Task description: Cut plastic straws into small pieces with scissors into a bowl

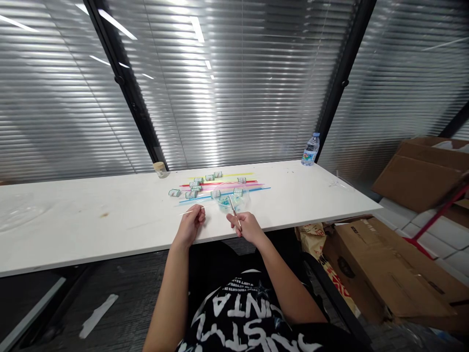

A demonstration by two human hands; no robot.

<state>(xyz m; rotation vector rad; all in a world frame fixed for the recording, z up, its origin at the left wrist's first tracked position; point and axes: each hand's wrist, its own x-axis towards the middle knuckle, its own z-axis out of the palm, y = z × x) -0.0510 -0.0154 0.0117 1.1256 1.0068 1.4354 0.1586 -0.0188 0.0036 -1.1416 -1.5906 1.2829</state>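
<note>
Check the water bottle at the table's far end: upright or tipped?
Upright. The bottle stands on its base near the table's far right corner, cap up.

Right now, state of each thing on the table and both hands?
Left hand: fingers pinched on a thin white straw.
Right hand: gripping a thin stick, tip in the clear bowl.
Coloured straws: lying flat, side by side.
Small rolls: scattered, loose.
Water bottle: upright, capped.
Small jar: upright, lidded.
</note>
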